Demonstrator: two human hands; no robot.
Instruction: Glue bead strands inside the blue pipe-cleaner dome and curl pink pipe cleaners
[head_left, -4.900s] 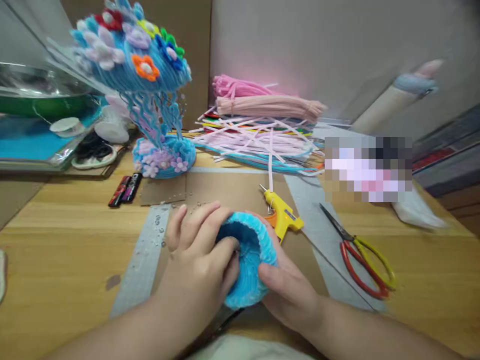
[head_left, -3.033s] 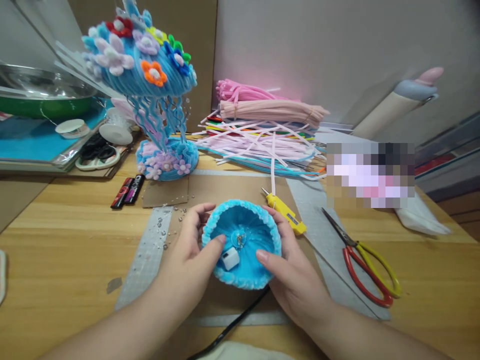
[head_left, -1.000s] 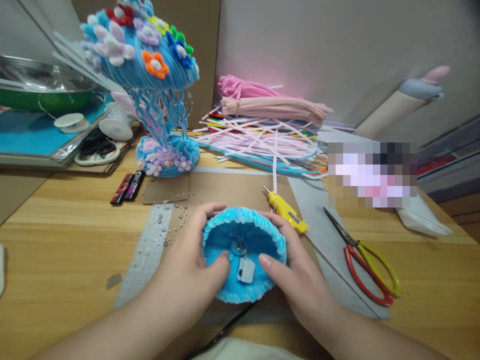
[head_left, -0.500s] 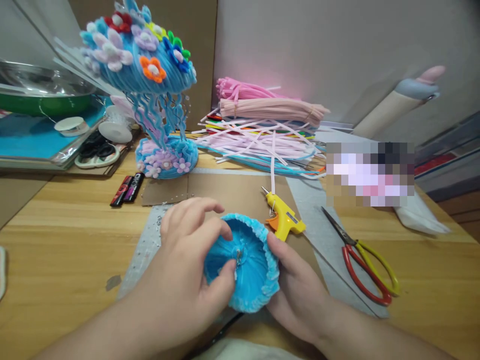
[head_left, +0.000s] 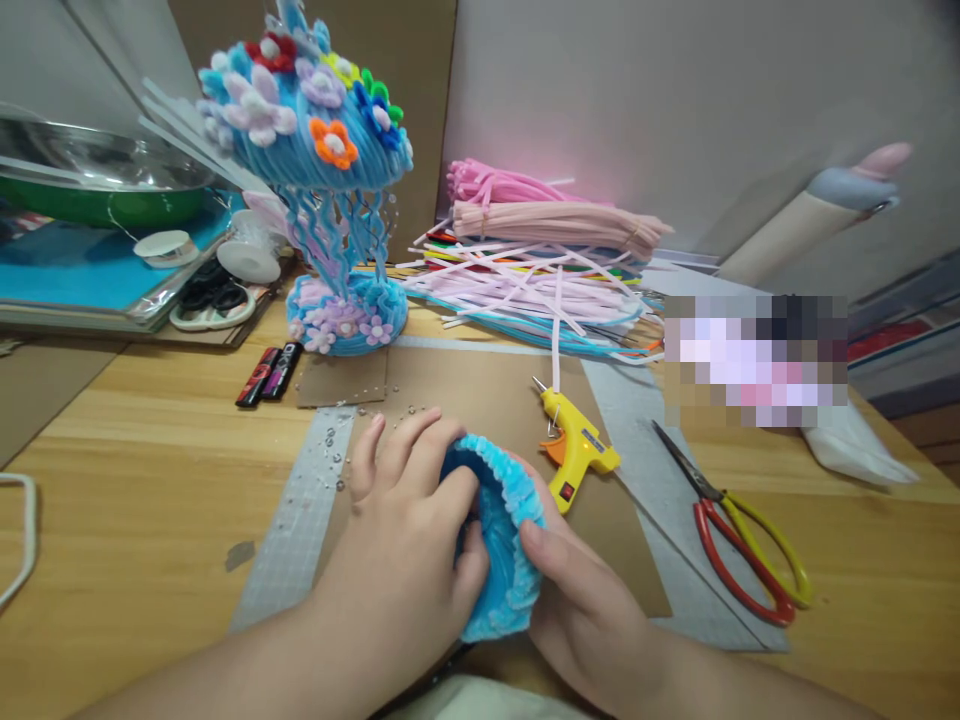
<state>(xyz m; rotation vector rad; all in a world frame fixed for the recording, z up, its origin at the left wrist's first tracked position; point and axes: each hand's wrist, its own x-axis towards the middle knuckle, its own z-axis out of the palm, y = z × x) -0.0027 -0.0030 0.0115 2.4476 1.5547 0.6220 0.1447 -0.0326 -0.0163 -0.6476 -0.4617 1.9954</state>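
A: As seen from the head camera: whereabouts, and held how?

B: Low centre, about 6 o'clock in the frame, just above the brown cardboard sheet [head_left: 465,385]. Blue chenille dome [head_left: 499,530], tipped on its side, hollow turned toward 9 o'clock. Gripped from both sides: left hand [head_left: 409,545] closed over the mouth, fingers draped across the rim, thumb pushed in at the lower edge; right hand [head_left: 577,600] cupped under the outer wall, thumb flat against the ribbing.

A: Step in hand?

B: By the look of it, pressing or seating something inside the hollow while bracing the shell. Cannot tell what, being hidden behind the left palm.

A: Next move, then?

B: Calls for a steady brace from the right, a light touch from the left, and no crushing of the soft wall.

A: Looks?

B: Fuzzy, sky blue, built of close-set pipe-cleaner ribs, with a thick rolled rim; a bowl shape, undecorated on the visible side.

A: Round about?

B: Yellow hot-glue gun [head_left: 577,450] just beside at 2 o'clock, not touching. Red-handled scissors [head_left: 739,535] well apart at 3 o'clock. Loose clear beads [head_left: 334,450] near at 10 o'clock. Finished flower-covered jellyfish ornament [head_left: 322,190] at 11 o'clock, pipe-cleaner heap [head_left: 540,260] at 1 o'clock.
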